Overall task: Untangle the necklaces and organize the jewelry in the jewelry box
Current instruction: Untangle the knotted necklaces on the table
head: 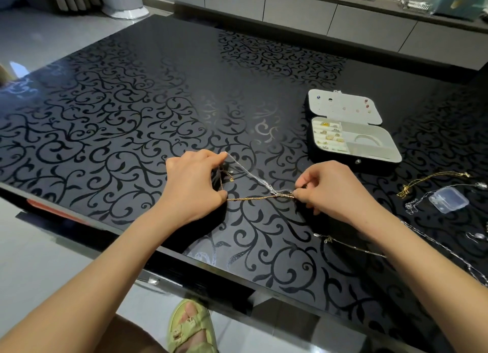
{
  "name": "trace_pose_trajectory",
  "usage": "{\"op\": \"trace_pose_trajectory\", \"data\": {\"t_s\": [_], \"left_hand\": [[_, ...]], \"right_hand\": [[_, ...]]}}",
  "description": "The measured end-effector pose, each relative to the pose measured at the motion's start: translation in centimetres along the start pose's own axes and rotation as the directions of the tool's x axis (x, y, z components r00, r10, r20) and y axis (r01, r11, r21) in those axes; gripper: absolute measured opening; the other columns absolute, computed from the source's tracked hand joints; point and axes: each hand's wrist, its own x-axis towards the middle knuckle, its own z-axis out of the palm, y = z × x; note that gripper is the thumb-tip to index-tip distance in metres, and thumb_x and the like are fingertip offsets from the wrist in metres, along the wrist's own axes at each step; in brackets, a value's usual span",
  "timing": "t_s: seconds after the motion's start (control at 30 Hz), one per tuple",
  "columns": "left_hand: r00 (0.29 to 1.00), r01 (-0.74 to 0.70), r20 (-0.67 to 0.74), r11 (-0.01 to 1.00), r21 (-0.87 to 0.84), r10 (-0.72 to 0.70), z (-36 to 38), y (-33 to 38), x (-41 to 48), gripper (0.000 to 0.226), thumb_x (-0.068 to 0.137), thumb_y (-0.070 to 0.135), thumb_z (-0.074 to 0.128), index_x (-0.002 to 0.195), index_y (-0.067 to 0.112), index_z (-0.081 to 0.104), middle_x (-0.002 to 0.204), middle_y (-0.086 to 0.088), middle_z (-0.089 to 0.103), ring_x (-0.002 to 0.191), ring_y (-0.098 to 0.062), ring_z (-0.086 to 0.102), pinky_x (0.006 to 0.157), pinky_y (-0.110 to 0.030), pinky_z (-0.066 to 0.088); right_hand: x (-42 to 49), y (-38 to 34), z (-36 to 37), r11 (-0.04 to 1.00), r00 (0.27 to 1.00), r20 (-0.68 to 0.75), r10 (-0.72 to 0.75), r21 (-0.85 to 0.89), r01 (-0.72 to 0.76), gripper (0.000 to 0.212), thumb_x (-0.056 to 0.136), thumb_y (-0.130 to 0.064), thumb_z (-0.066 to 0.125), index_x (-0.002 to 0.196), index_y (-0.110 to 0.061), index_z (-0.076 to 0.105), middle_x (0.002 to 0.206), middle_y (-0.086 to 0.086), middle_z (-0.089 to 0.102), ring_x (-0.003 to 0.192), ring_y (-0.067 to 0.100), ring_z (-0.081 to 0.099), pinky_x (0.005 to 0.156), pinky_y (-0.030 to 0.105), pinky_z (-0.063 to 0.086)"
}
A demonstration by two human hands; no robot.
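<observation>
A person works at a glossy black table patterned with scrolls. Left of centre, near the front edge, the left hand pinches two fine chains held apart: a silver chain at its fingertips and a gold chain lower down. Both run rightward and cross at a small knot, pinched by the right hand. This pair looks not yet separated.

Farther right lies the open jewelry box, with studs on its lid and rings in its left slots, so that part seems done. At the far right a gold necklace, a clear plastic case and silver chains lie loose on the table, waiting to be put away.
</observation>
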Motion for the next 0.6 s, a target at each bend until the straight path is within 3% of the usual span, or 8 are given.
{"op": "trace_pose_trajectory", "data": {"t_s": [0.2,0.37,0.5,0.6], "left_hand": [[1.0,0.015,0.008,1.0,0.018,-0.015,-0.2,-0.1,0.0,0.075,0.076,0.037,0.071,0.143,0.027,0.037,0.136,0.006,0.048,0.126,-0.016,0.037,0.095,-0.035,0.022],[0.999,0.035,0.039,0.999,0.011,-0.035,-0.4,-0.1,0.0,0.082,0.073,0.041,0.073,0.144,0.028,0.034,0.137,0.005,0.047,0.127,-0.017,0.036,0.098,-0.036,0.022],[0.997,0.051,0.06,0.999,0.012,-0.052,-0.6,-0.1,0.0,0.088,0.069,0.04,0.076,0.145,0.027,0.033,0.137,0.004,0.046,0.127,-0.02,0.037,0.098,-0.038,0.023],[0.995,0.059,0.076,0.998,-0.016,-0.058,-0.7,-0.2,0.1,0.09,0.066,0.035,0.079,0.144,0.027,0.034,0.134,0.002,0.048,0.124,-0.022,0.039,0.098,-0.04,0.024]], "right_hand": [[-0.6,1.3,-1.4,0.96,0.997,0.052,0.054,0.272,-0.066,0.014,0.075,-0.014,0.077,0.081,-0.006,0.068,0.062,0.006,0.069,0.051,0.018,0.066,0.062,0.027,0.057],[-0.7,1.3,-1.4,0.971,0.999,0.014,0.051,0.231,-0.053,0.027,0.084,-0.026,0.068,0.068,-0.005,0.066,0.059,0.008,0.067,0.04,0.009,0.055,0.04,0.018,0.044],[-1.2,1.0,-1.2,0.994,0.999,0.026,0.038,0.103,-0.04,0.035,0.087,-0.035,0.063,0.061,-0.011,0.06,0.051,-0.001,0.062,0.039,0.004,0.05,0.038,0.012,0.034],[-1.8,0.9,-1.3,0.989,0.997,0.076,0.034,0.139,-0.044,0.037,0.087,-0.034,0.063,0.058,-0.012,0.059,0.051,-0.001,0.061,0.042,0.006,0.049,0.04,0.015,0.034]]}}
